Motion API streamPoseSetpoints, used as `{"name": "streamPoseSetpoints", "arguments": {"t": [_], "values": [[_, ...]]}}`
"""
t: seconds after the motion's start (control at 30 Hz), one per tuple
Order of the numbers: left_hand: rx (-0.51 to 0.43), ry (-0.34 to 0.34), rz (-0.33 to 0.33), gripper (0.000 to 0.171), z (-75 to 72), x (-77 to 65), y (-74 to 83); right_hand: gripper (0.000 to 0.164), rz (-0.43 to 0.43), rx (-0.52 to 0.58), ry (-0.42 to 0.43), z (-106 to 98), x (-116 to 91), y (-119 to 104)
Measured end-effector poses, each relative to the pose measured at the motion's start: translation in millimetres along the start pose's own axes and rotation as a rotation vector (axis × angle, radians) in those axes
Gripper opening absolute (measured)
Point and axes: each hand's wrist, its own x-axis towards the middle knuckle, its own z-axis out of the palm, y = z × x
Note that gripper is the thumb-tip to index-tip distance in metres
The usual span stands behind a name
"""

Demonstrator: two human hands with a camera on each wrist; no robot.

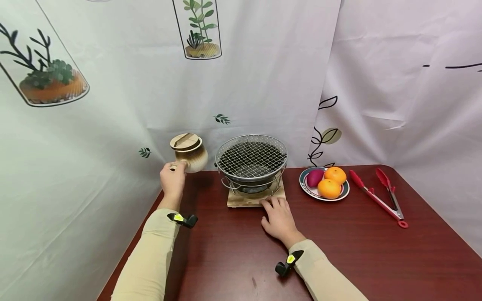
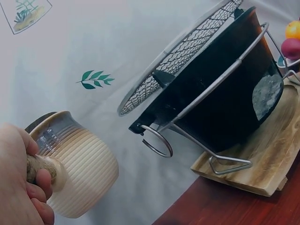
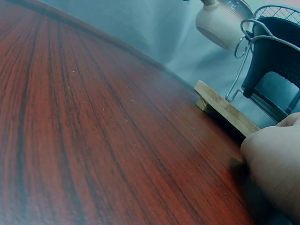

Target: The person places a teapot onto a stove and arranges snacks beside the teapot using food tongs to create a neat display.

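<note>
My left hand (image 1: 173, 179) grips the stubby side handle of a ribbed cream-and-brown ceramic pot (image 1: 196, 161) topped with a wooden lid (image 1: 184, 141). In the left wrist view, fingers curl round the handle and the pot (image 2: 89, 164) hangs in the air left of the stove. The round tabletop stove has a wire-mesh grill (image 1: 252, 159) on top and a wire stand. Beneath it lies a wooden board (image 1: 241, 201). My right hand (image 1: 280, 221) rests with its fingertips at the board's front edge, the thumb apart to the left; the right wrist view hides its fingers.
Right of the stove, a rimmed plate (image 1: 308, 191) carries two oranges (image 1: 329, 189) and a purple-red fruit (image 1: 314, 178). Red-tipped tongs (image 1: 380, 202) lie spread farther right. A printed curtain (image 1: 263, 83) hangs behind the dark red table (image 1: 226, 255).
</note>
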Motion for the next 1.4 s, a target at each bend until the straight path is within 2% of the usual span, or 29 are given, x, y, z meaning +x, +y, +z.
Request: {"name": "streamPoseSetpoints", "arguments": {"t": [0.2,0.43,0.57,1.03,1.4], "values": [[-0.014,-0.006,-0.003,0.024,-0.8,1.6,5.5,0.050,-0.004,0.009,-0.002,-0.1,0.1,-0.1],[0.049,0.018,0.025,0.024,-1.6,5.5,10.3,0.049,-0.003,-0.001,-0.004,-0.6,0.8,0.5],[0.047,0.014,0.030,0.024,-0.8,7.2,11.7,0.049,-0.002,-0.004,-0.005,-1.0,0.4,1.7],[0.057,-0.010,0.018,0.028,-1.3,3.5,22.5,0.048,-0.006,0.003,-0.002,0.2,0.6,0.4],[0.068,-0.012,0.026,0.023,-0.4,5.1,32.6,0.048,-0.014,0.004,0.014,2.5,0.0,2.1]]}}
